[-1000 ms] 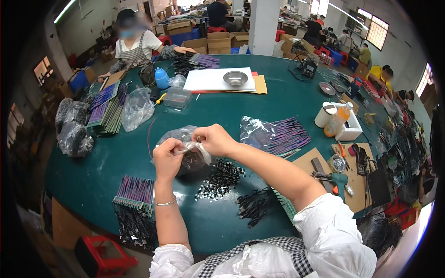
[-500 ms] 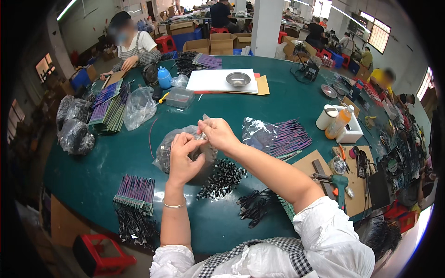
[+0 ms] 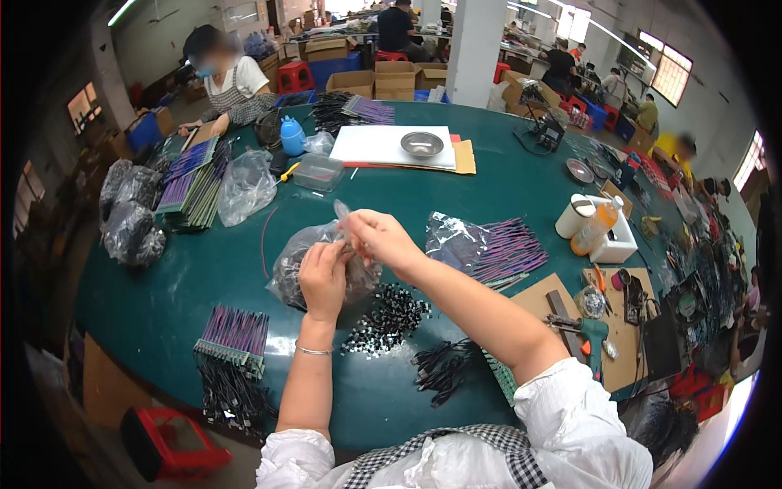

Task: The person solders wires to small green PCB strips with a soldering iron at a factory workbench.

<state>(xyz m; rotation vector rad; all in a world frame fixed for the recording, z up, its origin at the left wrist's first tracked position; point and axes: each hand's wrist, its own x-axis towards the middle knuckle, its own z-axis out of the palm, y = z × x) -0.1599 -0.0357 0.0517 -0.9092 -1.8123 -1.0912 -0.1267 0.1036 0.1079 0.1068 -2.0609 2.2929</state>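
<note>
A clear plastic bag (image 3: 295, 265) with small parts inside stands on the green table in front of me. My left hand (image 3: 323, 279) is closed round the gathered neck of the bag. Just above it, my right hand (image 3: 376, 236) pinches the twisted top of the same bag. Beside the bag, toward me, lies a loose heap of small black and silver connectors (image 3: 386, 321). A bundle of black cables (image 3: 442, 371) lies to the right of the heap. Purple wires on green strips (image 3: 234, 338) with black cables lie to the left of my left forearm.
Beyond the bag are a white board (image 3: 366, 147) with a metal bowl (image 3: 422, 144) and a clear plastic box (image 3: 318, 173). At right sit an orange bottle (image 3: 597, 226), a white box (image 3: 623, 243) and a green glue gun (image 3: 595, 334). A co-worker (image 3: 232, 85) sits at far left.
My left hand has closed its fingers on the bag's neck, where they were more spread before. My right hand has shifted slightly, still pinching the twisted top.
</note>
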